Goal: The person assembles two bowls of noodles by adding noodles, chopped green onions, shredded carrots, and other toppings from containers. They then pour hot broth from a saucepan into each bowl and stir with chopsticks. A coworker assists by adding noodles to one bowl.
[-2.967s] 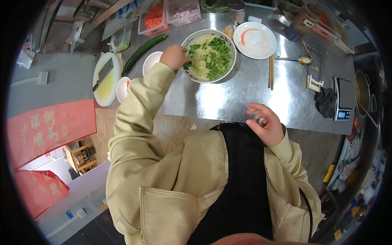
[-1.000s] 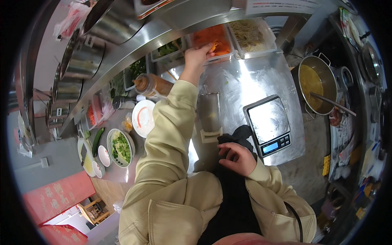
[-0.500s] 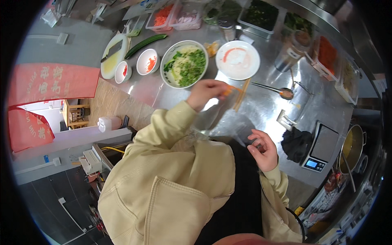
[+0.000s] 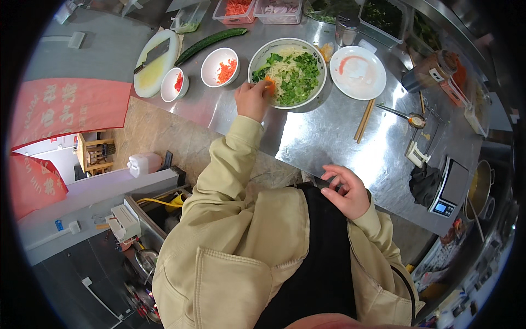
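My left hand (image 4: 252, 101) pinches a small orange piece (image 4: 269, 86), its kind not clear, at the near left rim of a large patterned bowl (image 4: 252, 64). Pale noodle-like strands (image 4: 287, 69) and chopped leafy greens (image 4: 301, 82) fill that bowl. Low in front of the counter's edge is my right hand (image 4: 348, 193), empty, its fingers loosely bent and apart. To the bowl's left stand a white bowl with orange-red bits (image 4: 211, 78) and a smaller white bowl (image 4: 171, 93) with red pieces. A white plate (image 4: 345, 82) with a reddish smear lies on its right.
Wooden chopsticks (image 4: 364, 122) and a ladle (image 4: 415, 119) lie on the steel counter (image 4: 318, 137). At far left are a cutting board (image 4: 143, 85) with a knife (image 4: 153, 56) and a cucumber (image 4: 211, 43). Ingredient tubs (image 4: 278, 12) line the back. A scale (image 4: 450, 189) and black cloth (image 4: 424, 185) sit right.
My left hand has carried the orange piece from beside the chopsticks to the large bowl's left rim. The view has shifted, so the counter things appear farther right. My right hand stays low.
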Tool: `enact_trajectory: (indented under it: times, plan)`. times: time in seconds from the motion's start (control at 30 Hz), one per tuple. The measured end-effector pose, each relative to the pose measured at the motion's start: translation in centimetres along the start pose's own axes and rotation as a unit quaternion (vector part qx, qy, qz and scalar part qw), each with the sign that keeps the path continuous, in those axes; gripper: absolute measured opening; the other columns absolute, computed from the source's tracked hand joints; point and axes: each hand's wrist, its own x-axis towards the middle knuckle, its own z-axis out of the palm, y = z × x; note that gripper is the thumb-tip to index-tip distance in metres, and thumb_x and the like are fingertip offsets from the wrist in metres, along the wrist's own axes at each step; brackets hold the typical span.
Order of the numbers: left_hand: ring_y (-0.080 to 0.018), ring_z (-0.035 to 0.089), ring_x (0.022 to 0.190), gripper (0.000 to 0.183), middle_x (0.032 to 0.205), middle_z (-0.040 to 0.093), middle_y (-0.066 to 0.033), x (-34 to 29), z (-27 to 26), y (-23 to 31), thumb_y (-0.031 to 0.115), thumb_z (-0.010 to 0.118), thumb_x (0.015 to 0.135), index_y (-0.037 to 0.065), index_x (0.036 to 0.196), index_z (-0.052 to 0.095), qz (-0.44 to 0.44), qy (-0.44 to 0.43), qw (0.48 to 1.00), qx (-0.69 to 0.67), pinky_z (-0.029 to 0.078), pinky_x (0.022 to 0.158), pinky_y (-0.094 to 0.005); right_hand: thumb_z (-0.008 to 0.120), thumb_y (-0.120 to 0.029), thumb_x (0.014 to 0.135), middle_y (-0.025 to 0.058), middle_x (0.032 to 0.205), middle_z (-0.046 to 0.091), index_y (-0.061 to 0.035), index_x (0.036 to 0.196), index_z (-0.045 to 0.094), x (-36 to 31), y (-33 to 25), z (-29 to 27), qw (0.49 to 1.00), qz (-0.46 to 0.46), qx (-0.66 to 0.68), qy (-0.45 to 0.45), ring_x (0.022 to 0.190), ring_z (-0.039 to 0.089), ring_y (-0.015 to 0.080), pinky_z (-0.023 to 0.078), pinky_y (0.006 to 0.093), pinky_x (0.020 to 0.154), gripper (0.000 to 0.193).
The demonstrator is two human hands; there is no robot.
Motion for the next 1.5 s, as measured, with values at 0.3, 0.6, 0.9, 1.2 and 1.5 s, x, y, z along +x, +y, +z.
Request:
enact_trajectory:
  times: [0.3,0.6,0.9,1.2,1.5]
  plan:
    - [-0.0189,0.059,0.087,0.046,0.083,0.068,-0.0014,-0.2,-2.5,1.5,0.009,0.074,0.069,0.011,0.113,0.059,-0.043,-0.025,0.993,-0.108,0.039,0.09,-0.0369,0.074,-0.008,0.076,0.0025,0.099,0.061,-0.0092,0.12,0.057,-0.8,1.1,-0.8,1.0,0.004,-0.012,0.003,0.067,0.055,0.007,0.044,0.0207,0.055,0.048]
    - [-0.0158,0.066,0.083,0.03,0.093,0.07,-0.0112,0.1,-5.0,20.9,0.004,0.055,0.091,0.003,0.122,0.057,0.139,-0.338,0.866,-0.341,0.05,0.079,-0.0288,0.073,-0.013,0.079,0.0049,0.094,0.061,-0.0076,0.119,0.055,-4.9,2.0,-8.3,0.992,-0.106,0.002,0.073,0.062,0.057,0.0127,0.048,0.0273,0.06,0.045]
    - [-0.0358,0.055,0.104,0.027,0.109,0.062,-0.0177,5.2,14.9,54.9,0.017,0.059,0.086,0.003,0.11,0.062,0.402,-0.18,0.825,-0.353,0.045,0.09,-0.0432,0.074,-0.006,0.076,0.004,0.098,0.061,-0.0086,0.122,0.057,-13.3,4.1,-21.6,0.968,-0.099,-0.007,0.231,0.068,0.053,0.0074,0.045,0.0228,0.061,0.049]
    - [-0.0341,0.055,0.112,0.047,0.115,0.06,-0.0181,14.1,28.2,72.6,0.027,0.07,0.077,0.007,0.118,0.059,0.417,-0.322,0.85,-0.019,0.045,0.094,-0.0409,0.075,-0.009,0.075,0.003,0.096,0.061,-0.0077,0.12,0.057,-19.9,6.8,-28.9,0.937,-0.018,0.117,0.329,0.067,0.053,0.0081,0.045,0.0224,0.061,0.049]
    - [-0.031,0.06,0.103,0.025,0.109,0.064,-0.0137,16.4,33.0,74.1,0.022,0.068,0.076,0.012,0.099,0.068,0.329,-0.303,0.894,0.038,0.048,0.086,-0.0399,0.075,-0.012,0.076,0.0034,0.096,0.061,-0.0072,0.12,0.057,-19.9,7.5,-32.1,0.933,-0.013,0.13,0.336,0.067,0.055,0.0084,0.047,0.0235,0.062,0.047]
